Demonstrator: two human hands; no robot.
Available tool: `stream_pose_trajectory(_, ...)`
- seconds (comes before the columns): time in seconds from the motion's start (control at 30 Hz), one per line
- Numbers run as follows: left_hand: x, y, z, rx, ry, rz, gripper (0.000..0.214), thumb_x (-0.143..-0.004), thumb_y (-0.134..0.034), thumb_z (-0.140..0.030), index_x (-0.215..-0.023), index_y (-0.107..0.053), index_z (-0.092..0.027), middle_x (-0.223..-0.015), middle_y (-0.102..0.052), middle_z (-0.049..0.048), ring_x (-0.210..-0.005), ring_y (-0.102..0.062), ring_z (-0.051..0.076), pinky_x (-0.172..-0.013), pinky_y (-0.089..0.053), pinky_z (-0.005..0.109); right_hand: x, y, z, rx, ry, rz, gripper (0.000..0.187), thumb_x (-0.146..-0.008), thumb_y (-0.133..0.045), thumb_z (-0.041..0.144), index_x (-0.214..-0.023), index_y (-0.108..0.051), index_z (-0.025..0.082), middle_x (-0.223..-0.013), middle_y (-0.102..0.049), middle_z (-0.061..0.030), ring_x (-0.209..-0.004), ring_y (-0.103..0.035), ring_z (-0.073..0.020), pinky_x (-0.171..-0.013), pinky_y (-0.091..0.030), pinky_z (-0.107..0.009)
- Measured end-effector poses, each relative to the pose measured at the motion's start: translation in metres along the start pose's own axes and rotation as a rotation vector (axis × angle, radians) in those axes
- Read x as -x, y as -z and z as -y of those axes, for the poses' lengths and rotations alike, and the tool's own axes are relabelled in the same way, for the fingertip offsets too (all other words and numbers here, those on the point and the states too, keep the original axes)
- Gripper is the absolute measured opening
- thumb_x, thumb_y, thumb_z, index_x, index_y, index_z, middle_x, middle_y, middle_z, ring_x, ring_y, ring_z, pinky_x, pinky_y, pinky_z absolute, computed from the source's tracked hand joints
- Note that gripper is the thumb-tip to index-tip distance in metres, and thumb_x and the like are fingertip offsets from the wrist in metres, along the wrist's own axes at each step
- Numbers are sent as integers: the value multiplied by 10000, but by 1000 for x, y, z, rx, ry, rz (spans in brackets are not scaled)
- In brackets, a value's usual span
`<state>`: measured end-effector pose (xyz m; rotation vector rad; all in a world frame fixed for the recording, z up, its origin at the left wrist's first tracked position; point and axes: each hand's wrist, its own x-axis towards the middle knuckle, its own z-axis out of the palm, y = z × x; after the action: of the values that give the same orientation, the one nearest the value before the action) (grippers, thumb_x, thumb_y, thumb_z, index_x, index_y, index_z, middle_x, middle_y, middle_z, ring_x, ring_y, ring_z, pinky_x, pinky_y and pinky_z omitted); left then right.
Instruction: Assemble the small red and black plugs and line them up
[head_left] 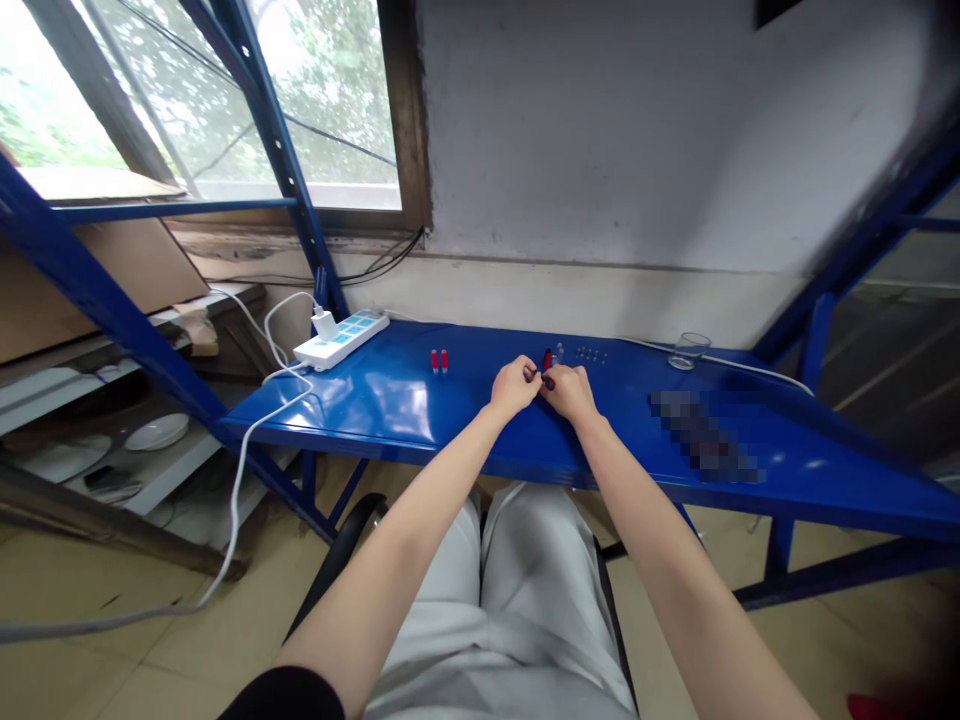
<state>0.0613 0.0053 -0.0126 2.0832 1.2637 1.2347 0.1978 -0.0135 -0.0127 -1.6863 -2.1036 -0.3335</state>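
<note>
Both hands meet over the middle of the blue table (390, 400), fingertips nearly touching. My left hand (514, 386) is closed in a pinch, and a small dark thing shows at its fingertips, too small to name. My right hand (570, 394) is also pinched closed; its fingers hide what is in them, if anything. Just beyond the fingertips are a small red and black piece (547, 358) and a clear piece (559, 351). To the left stand two short red tubes with whitish ends, one (434, 361) beside the other (444, 361). Several tiny clear bits (591, 354) lie right of the hands.
A white power strip (341, 341) with a plugged-in adapter (324, 322) sits at the table's left end, its cable hanging over the edge. A clear glass (688, 350) stands back right. Nearer lies a blurred-out dark object (705, 435). Blue rack posts flank the table.
</note>
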Motion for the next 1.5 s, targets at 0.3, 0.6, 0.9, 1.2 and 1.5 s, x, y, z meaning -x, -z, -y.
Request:
stream_pose_trajectory(0.3, -46, 75, -23, -192, -201, 323, 66, -700, -594, -176, -755, -625, -158, -712, -646, 36, -660, -587, 135, -658, -456, 251, 0, 4, 10, -218, 22, -123, 269, -849, -425, 343, -953, -585, 154, -815, -615, -69, -715, -542, -164, -679, -306, -266)
stream_pose_trajectory(0.6, -83, 144, 0, -581, -16, 379, 131, -545, -715, -102, -572, -601, -162, -661, -603, 18, -881, -559, 226, -963, -288, 437, 1, 5, 12, -284, -38, -75, 287, -866, -397, 351, -957, -598, 168, -841, -612, -81, -726, -537, -172, -677, -336, -271)
stream_pose_trajectory(0.9, -73, 153, 35, -665, -3, 415, 96, -556, -709, -140, -585, -622, -167, -748, -638, 39, -988, -526, 254, -964, -260, 427, 1, 3, 12, -324, 1, -118, 243, -854, -412, 317, -867, -607, 172, -767, -600, -56, -672, -528, -153, -641, -338, -260)
stream_pose_trajectory(1.2, -73, 155, 40, -812, -56, 485, 128, -674, -631, -251, -780, -674, -194, -984, -644, 73, -1035, -489, 281, -911, -277, 435, 0, 0, 9, -359, 29, -159, 240, -854, -424, 333, -822, -605, 178, -729, -597, -53, -629, -520, -146, -598, -342, -260)
stream_pose_trajectory(1.5, -72, 157, 38, -823, -33, 497, 131, -676, -636, -250, -790, -667, -193, -993, -649, 70, -1027, -499, 272, -905, -283, 425, 0, 1, 9, -338, 12, -140, 217, -847, -437, 306, -822, -606, 173, -727, -594, -43, -631, -517, -138, -602, -336, -253)
